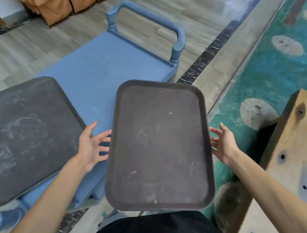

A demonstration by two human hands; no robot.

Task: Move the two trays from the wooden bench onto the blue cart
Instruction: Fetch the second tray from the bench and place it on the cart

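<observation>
Both hands flank the second tray: the left hand sits at its left long edge with fingers spread and the fingertips running to or under the rim, and the right hand sits at its right long edge, palm inward, fingers splayed and loose. Neither is clenched, and whether either actually grips the rim or has just let go cannot be told from this view. That tray lies lengthwise in front of the person, its far end over the near corner of the blue cart and its near end hanging out past the cart's edge toward the body, so it looks only partly supported. The first tray already rests on the cart's left side, overhanging the edge a little, its dark surface scuffed with pale marks. The wooden bench stands to the right with no tray visible on it. By my reading the task is nearly finished: one tray is delivered, and the other only needs sliding forward until it sits fully on the cart deck
</observation>
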